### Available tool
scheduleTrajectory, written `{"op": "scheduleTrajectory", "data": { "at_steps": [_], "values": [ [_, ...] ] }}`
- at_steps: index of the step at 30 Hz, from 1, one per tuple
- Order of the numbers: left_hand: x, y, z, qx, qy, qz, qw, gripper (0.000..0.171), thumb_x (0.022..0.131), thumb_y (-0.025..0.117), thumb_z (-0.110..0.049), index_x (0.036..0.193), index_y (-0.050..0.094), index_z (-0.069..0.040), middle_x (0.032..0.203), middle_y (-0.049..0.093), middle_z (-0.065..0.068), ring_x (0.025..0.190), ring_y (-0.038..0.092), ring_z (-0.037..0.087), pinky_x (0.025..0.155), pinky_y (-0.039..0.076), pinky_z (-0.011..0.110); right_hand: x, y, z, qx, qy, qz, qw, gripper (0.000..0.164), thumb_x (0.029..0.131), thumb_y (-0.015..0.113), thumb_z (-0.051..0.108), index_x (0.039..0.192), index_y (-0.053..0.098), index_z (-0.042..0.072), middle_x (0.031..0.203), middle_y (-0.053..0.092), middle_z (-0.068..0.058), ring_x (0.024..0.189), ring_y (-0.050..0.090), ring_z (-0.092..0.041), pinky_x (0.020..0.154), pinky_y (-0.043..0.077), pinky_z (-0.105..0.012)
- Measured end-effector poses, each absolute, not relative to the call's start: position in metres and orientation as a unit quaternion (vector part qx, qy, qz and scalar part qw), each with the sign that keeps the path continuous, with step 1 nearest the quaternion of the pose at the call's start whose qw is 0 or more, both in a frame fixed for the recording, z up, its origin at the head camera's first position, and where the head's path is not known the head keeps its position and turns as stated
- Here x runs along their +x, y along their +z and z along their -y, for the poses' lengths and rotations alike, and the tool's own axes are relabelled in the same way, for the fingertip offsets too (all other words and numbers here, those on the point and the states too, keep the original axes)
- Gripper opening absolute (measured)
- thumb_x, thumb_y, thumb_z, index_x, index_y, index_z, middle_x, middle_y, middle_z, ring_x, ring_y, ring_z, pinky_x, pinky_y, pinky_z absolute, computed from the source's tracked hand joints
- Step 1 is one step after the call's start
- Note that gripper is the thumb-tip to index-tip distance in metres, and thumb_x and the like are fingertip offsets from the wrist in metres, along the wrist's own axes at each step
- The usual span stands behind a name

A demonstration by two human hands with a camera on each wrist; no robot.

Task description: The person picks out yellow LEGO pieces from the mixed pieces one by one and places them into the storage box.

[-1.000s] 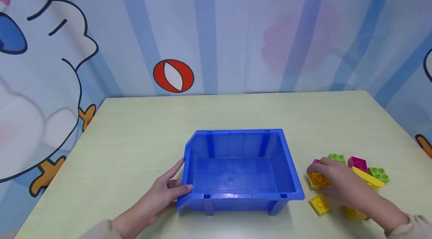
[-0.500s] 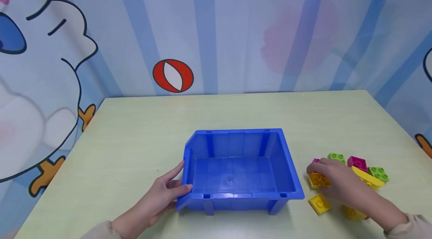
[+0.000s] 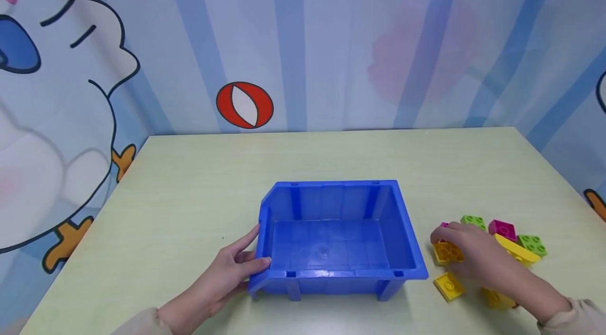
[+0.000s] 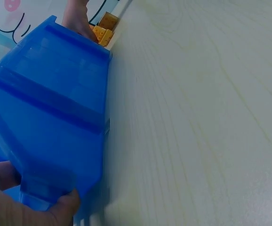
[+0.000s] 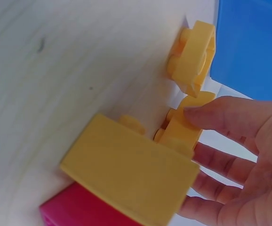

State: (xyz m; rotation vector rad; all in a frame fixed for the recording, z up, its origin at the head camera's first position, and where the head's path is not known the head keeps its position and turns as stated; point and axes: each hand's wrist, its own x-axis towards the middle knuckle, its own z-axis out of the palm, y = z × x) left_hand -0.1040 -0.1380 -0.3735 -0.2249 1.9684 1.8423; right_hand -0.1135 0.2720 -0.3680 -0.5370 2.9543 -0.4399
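A blue plastic bin (image 3: 345,274) stands on the table, its inside bare. My left hand (image 3: 224,272) grips the bin's left end, thumb over the front corner; the left wrist view shows thumb and fingers (image 4: 65,207) pinching that edge. To the bin's right, my right hand (image 3: 487,259) holds a yellow toy brick (image 3: 447,253). In the right wrist view the thumb presses this brick (image 5: 188,120), with the other fingers behind it. A smaller yellow brick (image 3: 448,286) lies just in front of that hand. Another yellow brick (image 3: 497,299) is partly hidden under the right wrist.
Around the right hand lie a green brick (image 3: 473,222), a magenta brick (image 3: 503,230), a second green brick (image 3: 532,245) and a yellow sloped piece (image 3: 516,251). More magenta (image 3: 444,224) peeks out behind the knuckles. A printed cartoon backdrop (image 3: 331,40) rises behind the table (image 3: 189,182).
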Motion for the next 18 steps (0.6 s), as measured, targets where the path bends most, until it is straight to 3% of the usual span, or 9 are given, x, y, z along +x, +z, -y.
{"op": "scheduleTrajectory", "data": {
  "at_steps": [18],
  "values": [
    [-0.1041, -0.3705, 0.1351, -0.103, 0.648, -0.727, 0.202, 0.073, 0.083, 0.069, -0.006, 0.146, 0.032, -0.014, 0.119, 0.051, 0.028, 0.100, 0.059, 0.031, 0.082, 0.051, 0.050, -0.1165, -0.3636, -0.2724, -0.173, -0.141, -0.972, 0.067, 0.039, 0.062, 0.085, 0.006, 0.095, 0.066, 0.014, 0.091, 0.062, 0.003, 0.086, 0.058, -0.021, 0.074, 0.053, -0.044]
  ]
}}
